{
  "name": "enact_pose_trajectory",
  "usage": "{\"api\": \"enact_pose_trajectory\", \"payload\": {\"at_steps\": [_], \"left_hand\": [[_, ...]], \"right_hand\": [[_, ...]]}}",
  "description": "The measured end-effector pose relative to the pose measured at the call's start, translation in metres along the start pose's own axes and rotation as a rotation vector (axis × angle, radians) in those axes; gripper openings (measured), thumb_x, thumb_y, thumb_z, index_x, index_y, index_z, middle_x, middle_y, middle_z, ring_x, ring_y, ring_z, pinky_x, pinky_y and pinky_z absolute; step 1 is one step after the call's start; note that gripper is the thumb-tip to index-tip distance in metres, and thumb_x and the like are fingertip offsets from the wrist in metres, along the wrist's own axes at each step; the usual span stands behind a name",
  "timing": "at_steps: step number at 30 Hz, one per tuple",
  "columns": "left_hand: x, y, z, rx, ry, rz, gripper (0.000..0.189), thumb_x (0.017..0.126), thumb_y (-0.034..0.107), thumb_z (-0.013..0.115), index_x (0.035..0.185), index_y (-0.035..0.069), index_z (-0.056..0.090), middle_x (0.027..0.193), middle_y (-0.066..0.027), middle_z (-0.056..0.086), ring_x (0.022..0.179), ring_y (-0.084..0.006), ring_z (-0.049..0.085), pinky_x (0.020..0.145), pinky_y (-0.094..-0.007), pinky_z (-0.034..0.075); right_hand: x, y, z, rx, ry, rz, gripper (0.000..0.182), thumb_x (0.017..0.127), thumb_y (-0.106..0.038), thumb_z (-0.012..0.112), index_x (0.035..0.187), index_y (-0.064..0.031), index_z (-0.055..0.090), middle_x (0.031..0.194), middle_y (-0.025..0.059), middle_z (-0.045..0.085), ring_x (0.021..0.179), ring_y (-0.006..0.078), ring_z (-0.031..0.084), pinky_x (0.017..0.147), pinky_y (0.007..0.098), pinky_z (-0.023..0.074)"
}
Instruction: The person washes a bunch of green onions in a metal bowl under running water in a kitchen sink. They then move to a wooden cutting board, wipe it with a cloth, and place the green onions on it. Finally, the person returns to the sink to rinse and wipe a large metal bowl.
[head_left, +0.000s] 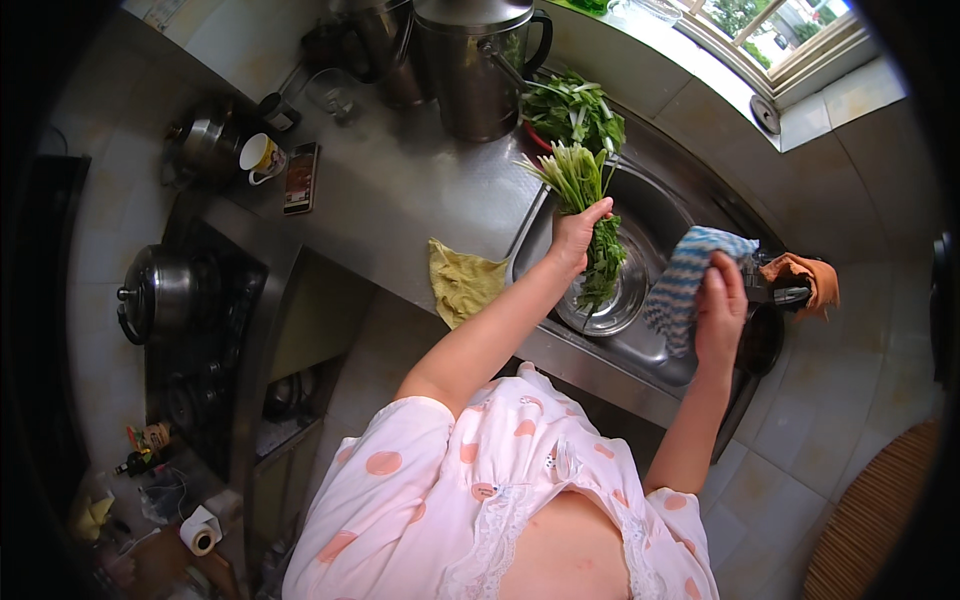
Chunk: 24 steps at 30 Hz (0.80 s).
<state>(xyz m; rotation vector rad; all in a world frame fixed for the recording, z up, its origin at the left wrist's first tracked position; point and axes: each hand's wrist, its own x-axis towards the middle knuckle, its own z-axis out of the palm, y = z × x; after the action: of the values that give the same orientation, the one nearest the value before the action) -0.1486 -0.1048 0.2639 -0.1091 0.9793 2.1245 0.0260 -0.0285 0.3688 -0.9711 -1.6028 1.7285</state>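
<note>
A bunch of leafy greens (574, 176) is gripped in my left hand (574, 238), stems pointing up and away, leaves hanging over the sink. My right hand (721, 311) pinches a blue-and-white striped cloth (686, 274) above the sink's right side. Beneath the leaves, a round metal bowl (634, 281) sits inside the stainless steel sink (654, 352). More cut greens (581, 112) are heaped at the sink's far left corner, over a red-rimmed container (535, 139). A yellow cloth (466, 281) hangs over the counter's front edge, left of the sink.
Large metal pots (476, 75) stand at the back of the steel counter (405, 202). A phone (301, 178), a mug (262, 156) and a kettle (206, 142) are farther left. A lidded pot (161, 292) is on the stove. An orange cloth (814, 281) hangs right of the sink.
</note>
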Motion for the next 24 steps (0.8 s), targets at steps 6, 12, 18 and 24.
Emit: {"api": "enact_pose_trajectory", "payload": {"at_steps": [6, 12, 18, 24], "left_hand": [[-0.017, 0.011, 0.044, -0.175, -0.086, 0.01, 0.008, 0.075, 0.009, 0.066, 0.079, 0.006, 0.06, 0.071, -0.0003, 0.058, 0.065, -0.009, 0.054, 0.062, -0.0225, 0.044], [-0.03, 0.029, 0.069, -0.114, -0.157, -0.002, 0.009, 0.074, 0.008, 0.067, 0.08, 0.006, 0.06, 0.071, -0.0001, 0.058, 0.064, -0.0088, 0.055, 0.06, -0.0218, 0.045], [-0.03, 0.045, 0.086, 0.011, -0.253, 0.138, 0.013, 0.073, 0.005, 0.068, 0.083, 0.006, 0.059, 0.073, -0.0007, 0.058, 0.066, -0.0094, 0.056, 0.061, -0.0218, 0.046], [-0.035, 0.066, 0.113, 0.12, -0.327, 0.2, 0.012, 0.074, 0.005, 0.066, 0.082, 0.005, 0.058, 0.073, -0.0019, 0.058, 0.066, -0.0104, 0.057, 0.062, -0.0235, 0.046]], "right_hand": [[0.006, 0.055, 0.061, -0.842, -0.205, -0.584, 0.079, 0.066, -0.007, 0.07, 0.13, -0.0045, 0.024, 0.126, 0.0194, 0.037, 0.11, 0.0371, 0.042, 0.089, 0.0382, 0.0374], [0.032, 0.082, 0.042, -0.478, -0.113, -0.461, 0.059, 0.068, -0.011, 0.071, 0.116, -0.0037, 0.037, 0.098, 0.0148, 0.056, 0.088, 0.0288, 0.057, 0.075, 0.0351, 0.0448], [0.028, 0.1, 0.031, 0.109, -0.077, -0.225, 0.028, 0.091, -0.025, 0.047, 0.107, -0.0028, 0.052, 0.093, -0.0007, 0.056, 0.085, 0.0081, 0.049, 0.076, 0.0243, 0.0404], [0.026, 0.089, 0.014, -0.18, -0.184, -0.304, 0.041, 0.09, -0.03, 0.048, 0.117, -0.0008, 0.041, 0.106, 0.0047, 0.051, 0.095, 0.0119, 0.046, 0.083, 0.0256, 0.0373]]}}
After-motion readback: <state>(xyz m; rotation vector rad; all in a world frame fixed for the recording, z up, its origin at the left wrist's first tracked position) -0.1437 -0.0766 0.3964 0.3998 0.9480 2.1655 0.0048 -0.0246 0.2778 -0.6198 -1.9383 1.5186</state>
